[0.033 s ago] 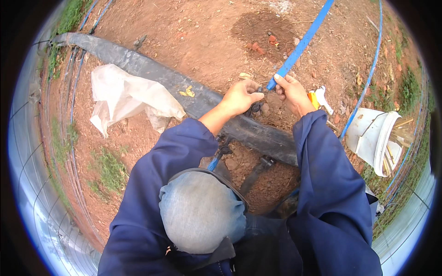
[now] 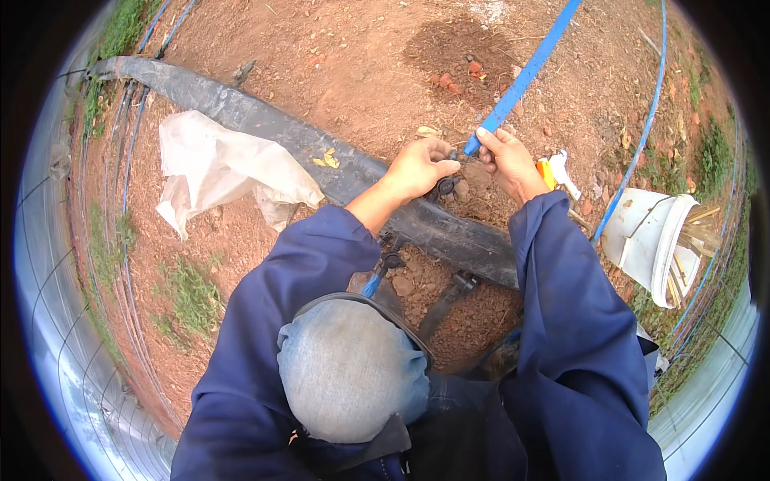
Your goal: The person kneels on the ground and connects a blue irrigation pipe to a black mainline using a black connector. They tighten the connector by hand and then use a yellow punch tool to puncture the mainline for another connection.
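Note:
My right hand pinches the lower end of a flat blue hose between thumb and fingers. The strip runs from there up past the top of the view. Close on its left, my left hand is closed on a small black fitting, which shows at its fingertips near the hose end. Fingers hide most of the fitting, and I cannot tell whether it touches the hose. Below both hands, a wide black pipe crosses the soil, and a black connector sits at its upper edge.
A crumpled whitish plastic sheet lies left of the pipe. A yellow-and-white object is beside my right wrist. A white bucket with sticks lies tipped at right, near a thin blue hose. Rounded faded denim fills the lower middle.
The end of the blue hose has tipped very slightly towards the left hand. Otherwise nothing visibly differs.

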Available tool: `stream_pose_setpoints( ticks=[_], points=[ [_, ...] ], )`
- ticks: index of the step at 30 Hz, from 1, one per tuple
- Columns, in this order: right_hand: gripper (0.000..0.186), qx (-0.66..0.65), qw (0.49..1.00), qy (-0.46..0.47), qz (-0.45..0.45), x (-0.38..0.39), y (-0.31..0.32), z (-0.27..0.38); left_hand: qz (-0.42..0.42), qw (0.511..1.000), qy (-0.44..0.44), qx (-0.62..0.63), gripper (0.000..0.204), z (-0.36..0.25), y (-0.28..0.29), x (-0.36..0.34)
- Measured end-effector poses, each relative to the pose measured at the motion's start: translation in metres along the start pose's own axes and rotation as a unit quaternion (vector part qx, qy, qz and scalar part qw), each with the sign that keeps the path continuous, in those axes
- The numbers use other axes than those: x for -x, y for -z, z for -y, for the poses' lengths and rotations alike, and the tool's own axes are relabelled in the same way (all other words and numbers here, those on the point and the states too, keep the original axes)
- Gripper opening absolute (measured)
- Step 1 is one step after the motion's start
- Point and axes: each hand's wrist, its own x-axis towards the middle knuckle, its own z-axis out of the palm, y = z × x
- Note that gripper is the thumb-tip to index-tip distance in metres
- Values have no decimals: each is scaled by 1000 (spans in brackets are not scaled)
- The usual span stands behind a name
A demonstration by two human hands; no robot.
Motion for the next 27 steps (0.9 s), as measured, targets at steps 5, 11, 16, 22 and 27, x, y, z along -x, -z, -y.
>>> stream_pose_setpoints(
  ticks=[5,11,16,22,27],
  points=[
    [19,-11,1000,-14,-19,0,-12,-3,54,996,30,62,39,-5,8,-3],
    [19,-17,1000,-8,7,-1,-11,-5,60,997,38,34,42,-3,9,-4],
    [14,6,1000,-13,8,-2,-8,-6,48,998,25,-12,54,1,9,-8],
    [15,108,994,-14,5,3,-13,-10,81,996,27,19,55,-1,12,-8],
    [17,98,994,31,24,3,-18,-17,73,997,31,23,41,-7,9,-13]
  ],
)
